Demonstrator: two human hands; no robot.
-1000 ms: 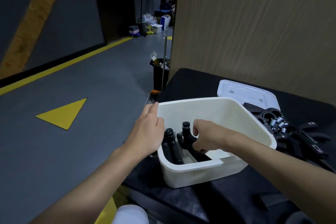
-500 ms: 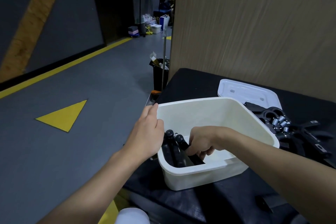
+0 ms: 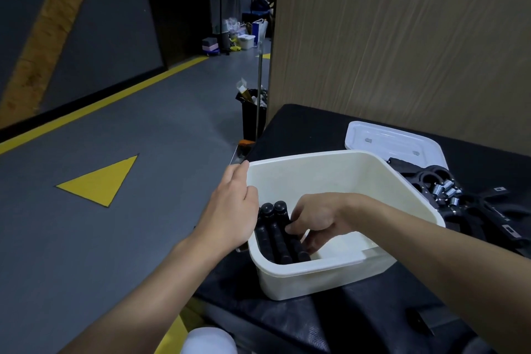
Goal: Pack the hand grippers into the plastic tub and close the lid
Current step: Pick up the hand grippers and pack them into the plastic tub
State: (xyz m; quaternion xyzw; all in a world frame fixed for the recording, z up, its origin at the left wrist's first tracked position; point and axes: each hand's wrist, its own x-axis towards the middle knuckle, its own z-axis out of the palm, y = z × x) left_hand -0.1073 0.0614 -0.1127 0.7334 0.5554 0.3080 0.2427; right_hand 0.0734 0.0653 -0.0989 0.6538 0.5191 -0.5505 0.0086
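Left hand [image 3: 230, 210] — tub [image 3: 316, 154] rim; right hand [image 3: 319, 215] holds grippers [image 3: 275, 236]

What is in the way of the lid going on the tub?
The right hand is inside the tub, the left hand grips its rim, and loose hand grippers seem to lie on the edge of the lid.

The tub [image 3: 316, 282], white plastic and open, stood on its base at lower centre of the frame. Inside, against its left wall, the packed grippers [image 3: 275, 236] lay side by side, black, with their knobbed handle ends pointing up-frame. The white lid [image 3: 393, 141] lay flat behind the tub, right of centre. The loose grippers [image 3: 471, 210], black with silver springs, were heaped at the right edge, overlapping the lid's near edge.
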